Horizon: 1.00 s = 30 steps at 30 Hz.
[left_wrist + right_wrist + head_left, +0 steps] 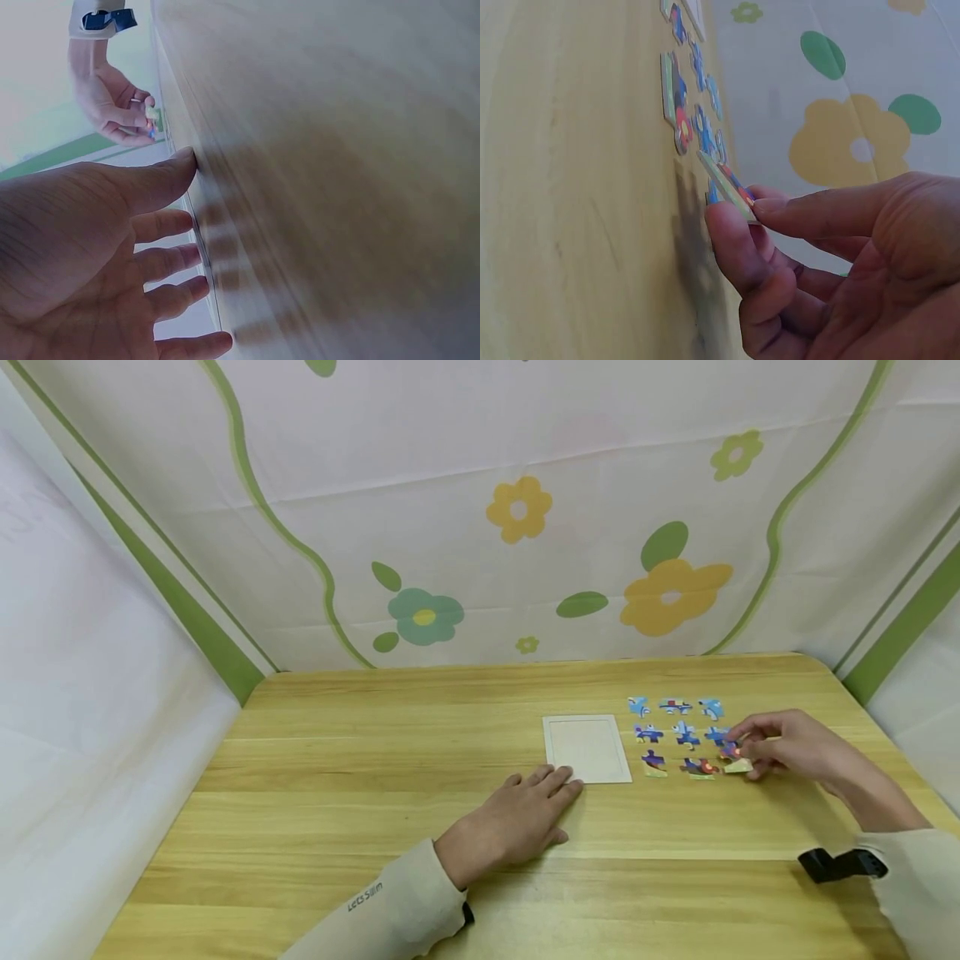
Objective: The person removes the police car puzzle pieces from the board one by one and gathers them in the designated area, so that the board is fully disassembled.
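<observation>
My right hand pinches a jigsaw puzzle piece between thumb and fingers, lifted off the table at the right end of the laid-out pieces. The held piece shows a pale green edge and some red and blue. My left hand lies with its fingers spread, fingertips at the lower left corner of a square white puzzle frame. Between the frame and my right hand, several loose pieces lie in rows, among them a blue piece and a red and green one.
The wooden table runs back to a white curtain printed with flowers. More white cloth hangs at the left side. A black strap sits at the right sleeve.
</observation>
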Tool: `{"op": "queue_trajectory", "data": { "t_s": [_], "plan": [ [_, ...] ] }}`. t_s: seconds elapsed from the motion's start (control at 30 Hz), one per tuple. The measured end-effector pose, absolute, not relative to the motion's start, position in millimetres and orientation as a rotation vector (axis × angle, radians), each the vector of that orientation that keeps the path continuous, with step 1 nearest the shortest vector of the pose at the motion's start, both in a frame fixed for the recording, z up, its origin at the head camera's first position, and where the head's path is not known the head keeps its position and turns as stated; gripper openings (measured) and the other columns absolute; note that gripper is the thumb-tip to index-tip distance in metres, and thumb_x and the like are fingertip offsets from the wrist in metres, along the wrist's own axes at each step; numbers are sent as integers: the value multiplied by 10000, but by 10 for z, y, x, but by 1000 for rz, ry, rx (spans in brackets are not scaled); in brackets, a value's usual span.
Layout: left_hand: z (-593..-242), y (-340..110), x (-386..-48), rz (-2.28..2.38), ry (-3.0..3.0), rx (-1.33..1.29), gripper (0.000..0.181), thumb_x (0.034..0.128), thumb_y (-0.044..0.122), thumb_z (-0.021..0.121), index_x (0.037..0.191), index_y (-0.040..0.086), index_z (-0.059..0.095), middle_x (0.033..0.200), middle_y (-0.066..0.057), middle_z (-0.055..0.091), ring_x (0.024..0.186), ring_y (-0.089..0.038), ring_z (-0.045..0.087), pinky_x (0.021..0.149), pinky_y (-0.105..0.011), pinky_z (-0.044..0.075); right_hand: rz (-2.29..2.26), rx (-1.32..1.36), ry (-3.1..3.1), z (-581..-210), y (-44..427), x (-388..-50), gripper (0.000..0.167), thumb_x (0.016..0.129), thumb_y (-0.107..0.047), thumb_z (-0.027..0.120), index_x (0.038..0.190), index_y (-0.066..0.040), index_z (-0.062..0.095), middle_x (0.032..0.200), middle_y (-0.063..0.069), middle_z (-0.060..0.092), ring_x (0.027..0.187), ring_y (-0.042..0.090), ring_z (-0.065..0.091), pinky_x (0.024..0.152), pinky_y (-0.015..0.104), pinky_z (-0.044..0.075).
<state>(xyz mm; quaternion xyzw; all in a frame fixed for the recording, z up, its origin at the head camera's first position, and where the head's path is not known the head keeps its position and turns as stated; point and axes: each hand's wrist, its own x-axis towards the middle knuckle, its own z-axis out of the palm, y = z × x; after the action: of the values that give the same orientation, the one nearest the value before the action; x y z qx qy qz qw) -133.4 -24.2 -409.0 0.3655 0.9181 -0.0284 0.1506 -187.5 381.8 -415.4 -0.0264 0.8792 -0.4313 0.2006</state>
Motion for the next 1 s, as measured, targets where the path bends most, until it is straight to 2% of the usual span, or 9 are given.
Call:
{"op": "queue_trajectory", "data": {
  "t_s": [0.13, 0.43, 0.73, 1.0],
  "plan": [
    [-4085, -242, -1332, -78, 2638, 1048, 683, 1074, 442, 552, 1673, 249, 283, 1752, 43, 234, 1611, -179, 265, 1229, -461, 409, -1194, -62, 2438, -4175, 3872, -1874, 358, 1055, -33, 545, 1339, 185, 556, 945, 55, 653, 733, 191, 728, 656, 303, 608],
    [-4085, -242, -1329, -76, 2637, 1049, 680, 1076, 440, 550, 1672, 246, 285, 1752, 41, 234, 1611, -179, 265, 1228, -462, 410, -1124, -36, 2462, -4230, 3886, -1877, 338, 1052, -29, 536, 1322, 171, 578, 905, 21, 646, 689, 151, 702, 571, 268, 508],
    [-4079, -242, -1325, -84, 2638, 1048, 681, 1078, 442, 543, 1674, 247, 276, 1754, 38, 228, 1612, -182, 261, 1228, -462, 411, -1119, -32, 2487, -4231, 3816, -1873, 315, 1002, -23, 572, 1258, 156, 612, 851, 24, 651, 644, 153, 685, 548, 267, 504],
    [-4080, -244, -1325, -86, 2638, 1055, 684, 1078, 444, 541, 1676, 247, 271, 1755, 37, 222, 1613, -186, 260, 1229, -463, 410, -1067, -26, 2519, -4228, 3803, -1880, 308, 983, -6, 557, 1241, 142, 637, 868, 39, 672, 638, 164, 676, 555, 281, 517]
  ]
}}
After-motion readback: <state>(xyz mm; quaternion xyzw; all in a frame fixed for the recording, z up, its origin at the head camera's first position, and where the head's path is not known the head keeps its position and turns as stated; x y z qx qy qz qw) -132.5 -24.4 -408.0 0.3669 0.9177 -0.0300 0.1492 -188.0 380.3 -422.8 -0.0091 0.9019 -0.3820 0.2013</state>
